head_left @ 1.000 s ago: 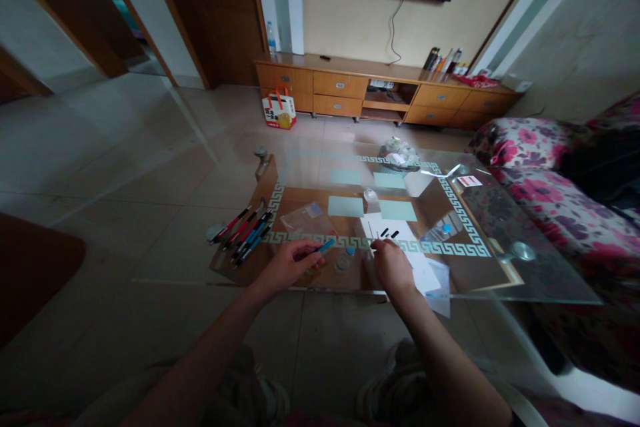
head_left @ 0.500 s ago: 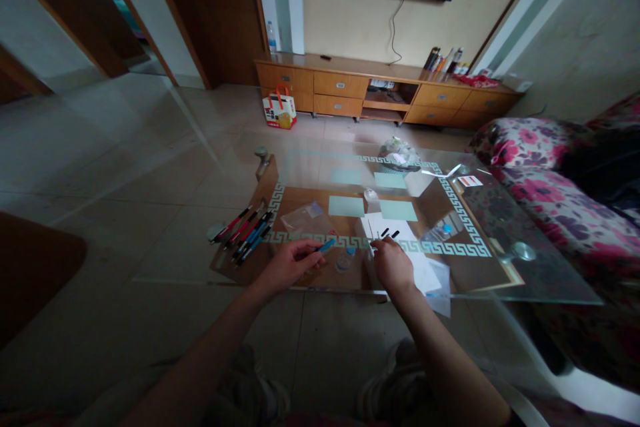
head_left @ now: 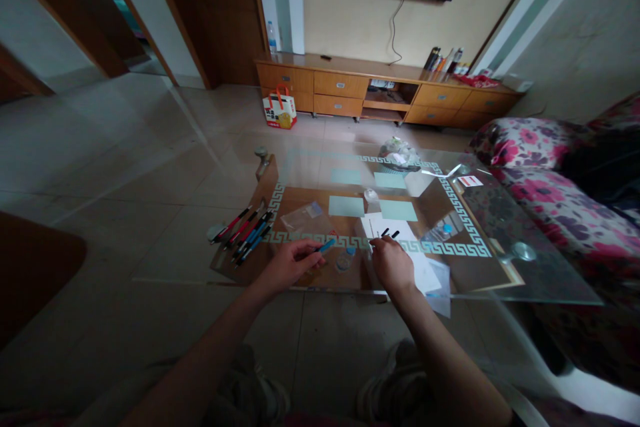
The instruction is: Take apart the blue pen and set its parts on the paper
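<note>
My left hand [head_left: 295, 260] is closed on a blue pen barrel [head_left: 327, 245], which sticks out past the fingertips and points up to the right. Fingers curled together, my right hand [head_left: 393, 265] is over the near edge of white paper sheets [head_left: 423, 271]; whatever it pinches is too small to make out. Two short black pen parts [head_left: 390, 234] lie on the paper just beyond it. Between my hands, a bottle with a blue cap [head_left: 345, 259] shows at the glass table. Left of my left hand lie several black, red and blue pens [head_left: 250, 233] in a row.
The glass table [head_left: 550, 273] has a patterned border. A clear plastic bag [head_left: 305, 217] lies beyond my left hand, and a basket with a crumpled bag [head_left: 400, 153] is at the far side. A flowered sofa [head_left: 530, 180] stands right.
A thin stick that stood up above my right fingertips is no longer visible. My right hand has shifted very slightly; my left hand still holds the blue pen barrel in the same place.
</note>
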A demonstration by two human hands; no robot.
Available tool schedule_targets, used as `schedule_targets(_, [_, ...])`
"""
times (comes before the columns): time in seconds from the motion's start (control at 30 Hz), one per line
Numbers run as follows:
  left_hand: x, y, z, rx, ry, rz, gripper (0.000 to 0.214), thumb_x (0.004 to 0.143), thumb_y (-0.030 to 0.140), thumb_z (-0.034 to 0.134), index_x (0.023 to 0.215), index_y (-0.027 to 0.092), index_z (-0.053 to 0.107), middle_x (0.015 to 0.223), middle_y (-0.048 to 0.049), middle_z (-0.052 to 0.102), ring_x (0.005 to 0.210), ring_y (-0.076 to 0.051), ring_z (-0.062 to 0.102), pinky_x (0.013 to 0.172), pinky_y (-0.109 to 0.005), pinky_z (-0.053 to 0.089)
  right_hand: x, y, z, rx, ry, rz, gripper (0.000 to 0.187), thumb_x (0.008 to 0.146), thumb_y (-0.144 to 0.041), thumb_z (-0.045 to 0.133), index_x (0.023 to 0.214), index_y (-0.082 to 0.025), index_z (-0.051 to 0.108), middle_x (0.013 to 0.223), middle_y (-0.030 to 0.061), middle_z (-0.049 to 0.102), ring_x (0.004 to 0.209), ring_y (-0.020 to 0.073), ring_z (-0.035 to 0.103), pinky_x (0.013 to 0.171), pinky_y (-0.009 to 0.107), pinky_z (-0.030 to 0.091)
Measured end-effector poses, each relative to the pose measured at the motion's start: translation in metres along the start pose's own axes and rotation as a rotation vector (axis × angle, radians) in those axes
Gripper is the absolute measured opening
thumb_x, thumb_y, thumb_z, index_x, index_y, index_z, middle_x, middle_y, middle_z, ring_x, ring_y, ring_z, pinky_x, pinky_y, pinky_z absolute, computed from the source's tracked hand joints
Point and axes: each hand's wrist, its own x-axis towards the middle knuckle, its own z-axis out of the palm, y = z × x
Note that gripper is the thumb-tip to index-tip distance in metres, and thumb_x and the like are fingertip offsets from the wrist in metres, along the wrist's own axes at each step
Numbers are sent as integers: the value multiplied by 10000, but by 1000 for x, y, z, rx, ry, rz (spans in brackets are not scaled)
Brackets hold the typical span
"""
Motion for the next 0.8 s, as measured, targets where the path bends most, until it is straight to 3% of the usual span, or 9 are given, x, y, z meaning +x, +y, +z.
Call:
schedule_targets(0.13, [-1,0,2,1,-7,-3,392,826,398,696,1122,145,652,903,-77,734,810,-187,686,750,-296,522,1,-17,6,613,0,-6,205,903,-264,541,1019,-182,689,951,82,718,858,201,672,800,320,511])
schedule_targets(0.23, [-2,2,5,-12,8,13,358,788,380,737,1051,168,620,850,-33,700,781,-164,664,692,-251,496,-4,-35,16,1164,-188,212,280,885,-379,587,1057,-171,660,960,86,719,770,192,686,654,296,528])
schedule_targets(0.33, [-2,3,7,12,14,53,306,768,377,757,907,164,586,815,-5,652,731,-130,624,662,-225,470,-11,-46,24,1519,-359,454,259,874,-352,617,1037,-156,661,941,90,725,745,171,696,655,272,534])
schedule_targets(0.5, [-3,5,6,131,0,83,265,767,359,751,887,154,633,809,-9,633,705,-121,584,617,-209,451,-17,-49,26,1733,-520,653,181,908,-248,561,975,-124,675,848,89,736,708,155,700,690,258,552])
schedule_targets(0.8, [-4,8,7,164,22,117,242,783,328,729,948,157,681,817,-30,679,685,-130,604,600,-214,462,-18,-51,27,1755,-578,708,137,882,-153,566,925,-112,689,827,73,737,696,138,686,677,231,569])
